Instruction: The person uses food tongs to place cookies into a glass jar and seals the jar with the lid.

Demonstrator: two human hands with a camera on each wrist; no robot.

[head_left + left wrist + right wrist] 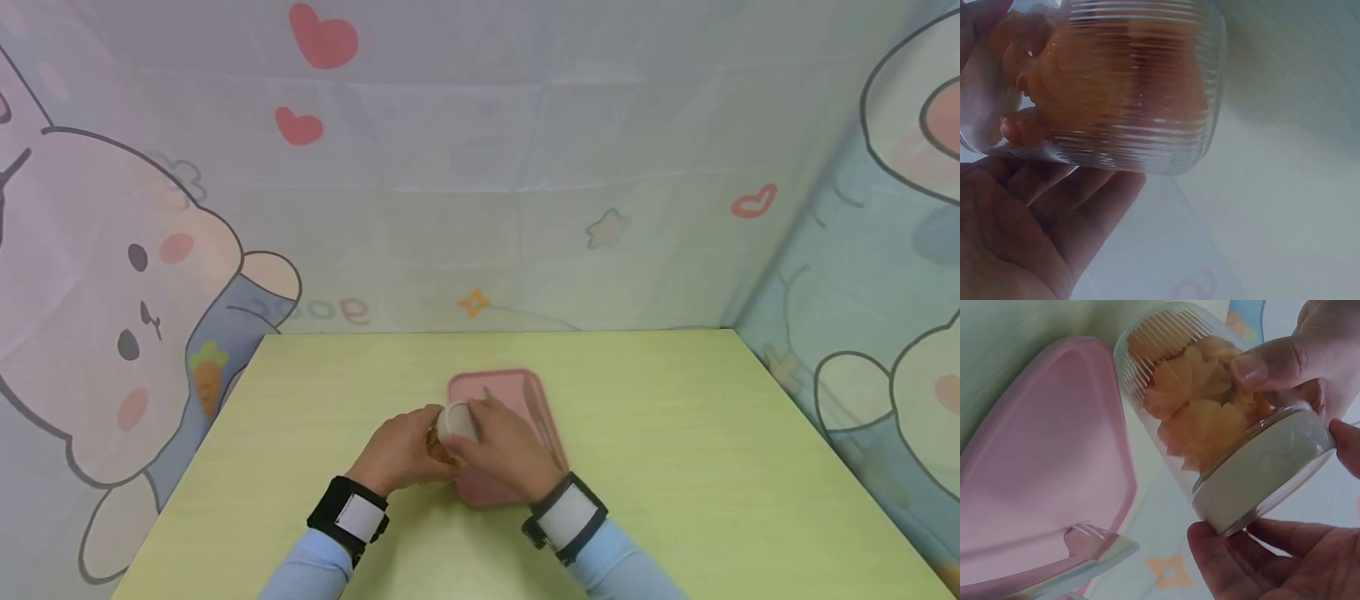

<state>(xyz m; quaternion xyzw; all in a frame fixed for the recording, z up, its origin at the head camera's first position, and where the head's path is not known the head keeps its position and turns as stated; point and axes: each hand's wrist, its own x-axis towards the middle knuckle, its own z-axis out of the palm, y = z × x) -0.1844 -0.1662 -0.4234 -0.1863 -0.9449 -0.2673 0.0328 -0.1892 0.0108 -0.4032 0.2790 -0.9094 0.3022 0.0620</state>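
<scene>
A clear ribbed jar [1172, 381] holds several orange, flower-shaped pieces [1204, 428] and is capped by a white lid [1266, 465]. My left hand [401, 450] grips the jar's body, its thumb lying across the side in the right wrist view. In the left wrist view, the fingers of that hand [1041, 219] pass under the tilted jar. My right hand [510, 446] holds the lid by its rim, with the thumb on one side and fingers on the other. The lid sits against the jar's mouth; whether it is loose I cannot tell.
A pink tray [483, 492] lies under and beside my right hand. A long, shiny utensil [542, 417] rests along its right side. Another shiny tip [487, 392] shows just beyond my right hand. The pale yellow table [712, 467] reaches back to a printed cloth [480, 142].
</scene>
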